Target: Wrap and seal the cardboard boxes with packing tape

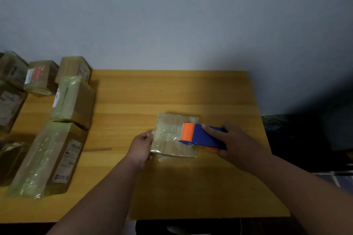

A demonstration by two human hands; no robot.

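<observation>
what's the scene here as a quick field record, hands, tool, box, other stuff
left hand: grips the left edge of the small box
right hand: holds the tape dispenser
tape dispenser: blue and orange, orange end on the box top
small box: flat on the table, glossy with tape
table: wooden
other boxes: taped, grouped at the table's left

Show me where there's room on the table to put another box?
Bare wooden table lies behind the small taped cardboard box, toward the wall, and in front near the arms. The left side is crowded with wrapped cardboard parcels.
</observation>
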